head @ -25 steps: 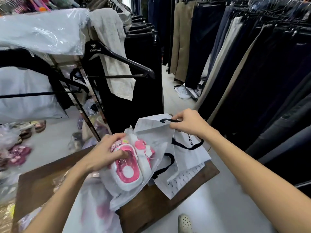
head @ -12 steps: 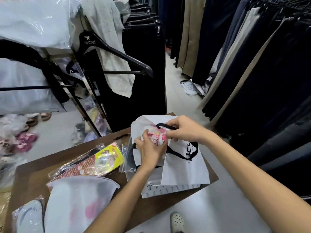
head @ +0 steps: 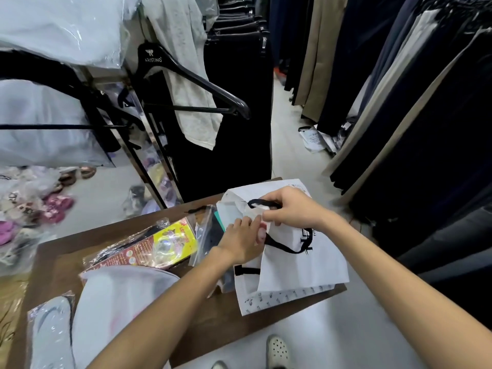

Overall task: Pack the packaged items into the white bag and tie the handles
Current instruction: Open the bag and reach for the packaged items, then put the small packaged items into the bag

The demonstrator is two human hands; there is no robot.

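Since the earlier frame the left hand [head: 243, 239] has pushed further into the mouth of the bag [head: 303, 262], and the pink item [head: 262, 234] it was carrying is now almost swallowed, only a sliver showing at the fingertips. The worktop [head: 218, 323] is brown wood and carries everything under both forearms. The bag lies on its far right corner, white with black handles, atop a printed white sheet [head: 282, 299] that sticks out toward the person. The right hand [head: 291, 210] is closed in a pinch on the bag's upper edge, just beside the far handle [head: 262, 203], lifting the mouth open. The left hand's fingers are curled around the pink item; how firmly it grips cannot be told. Left of the left forearm lies a pale wrapped pack [head: 117, 302], and beyond it, near the left wrist, a yellow-and-red pack [head: 159, 246]. Between that and the left hand sits a clear zip pouch [head: 206, 235] with dark contents.
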